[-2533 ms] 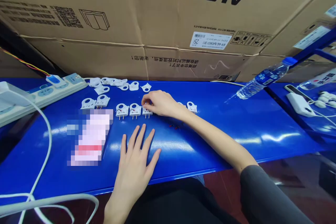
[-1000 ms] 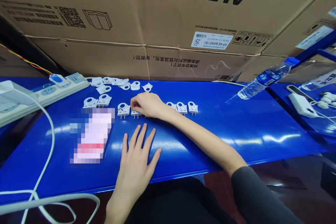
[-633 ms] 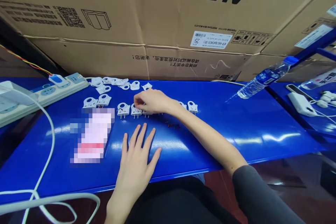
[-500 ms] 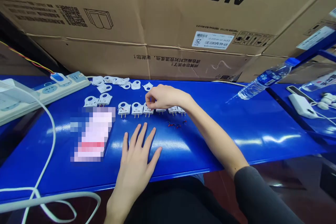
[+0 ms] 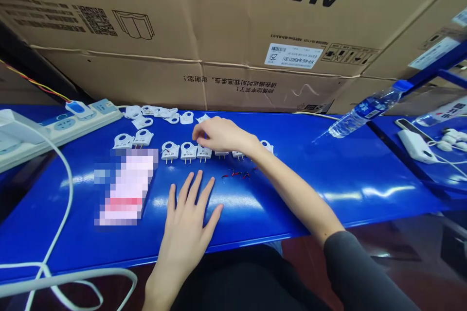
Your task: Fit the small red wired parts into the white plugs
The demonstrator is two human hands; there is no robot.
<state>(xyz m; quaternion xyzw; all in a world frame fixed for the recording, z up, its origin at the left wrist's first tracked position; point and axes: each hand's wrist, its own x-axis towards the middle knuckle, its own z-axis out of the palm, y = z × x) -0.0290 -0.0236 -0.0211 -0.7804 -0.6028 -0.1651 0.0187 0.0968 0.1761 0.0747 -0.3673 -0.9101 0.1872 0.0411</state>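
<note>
My left hand (image 5: 188, 226) lies flat on the blue table, fingers spread, holding nothing. Above a row of white plug housings, my right hand (image 5: 221, 134) is curled, thumb and fingertips drawn together; whatever is between them is hidden. It is nearest to a white plug housing (image 5: 204, 153) with two metal pins, which it partly covers. To its left stand two similar housings, one plug housing (image 5: 188, 151) beside another (image 5: 170, 151). More housings are partly behind the right hand and wrist. Small red parts with thin wires (image 5: 241, 174) lie in front of the row.
White ring-shaped covers (image 5: 156, 112) lie at the back. A blurred pink-white flat item (image 5: 127, 187) rests left of my left hand. At left are a power strip (image 5: 69, 124) and a white cable (image 5: 65, 204). A water bottle (image 5: 368, 109) leans at right; a cardboard box (image 5: 233, 48) stands behind.
My right hand has shifted slightly left along the row, uncovering a housing right of the wrist. A red part further left now shows on the table. My left hand stays flat.
</note>
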